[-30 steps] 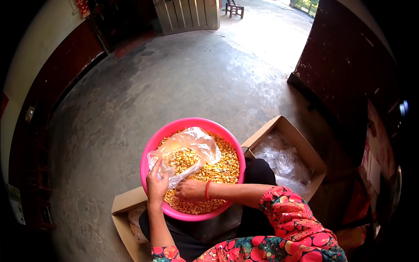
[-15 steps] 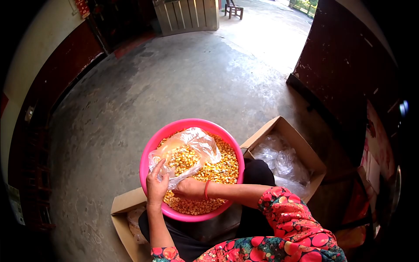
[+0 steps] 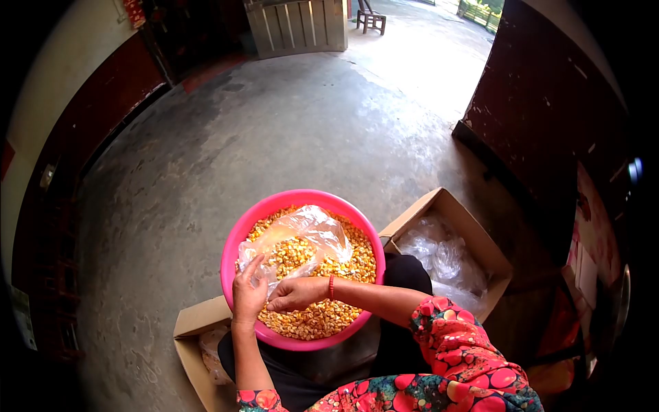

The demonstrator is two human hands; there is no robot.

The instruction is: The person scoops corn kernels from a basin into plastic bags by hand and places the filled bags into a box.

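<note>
A pink basin [image 3: 228, 257] full of yellow corn kernels [image 3: 312, 324] stands in front of me, close to my knees. On the kernels lies a clear plastic bag [image 3: 314, 223], its mouth spread toward me, with kernels showing inside and through it. My left hand [image 3: 248, 292] is at the basin's left side, thumb and fingers closed on the bag's near left edge. From the right, my right hand [image 3: 295, 294], a red bracelet at its wrist, reaches over the kernels with fingers curled in a pinch at the bag's near edge. Its fingertips are partly hidden.
An open cardboard box [image 3: 491, 247] holding clear plastic bags [image 3: 446, 257] stands to the right of the basin. Another cardboard box [image 3: 192, 319] with plastic inside is at the lower left. A small wooden chair [image 3: 371, 22] stands beyond the doorway, past the concrete floor [image 3: 206, 144].
My right hand has come up slightly and turned, so its curled fingers show more. The left hand stays at the bag's edge. The view has shifted a little.
</note>
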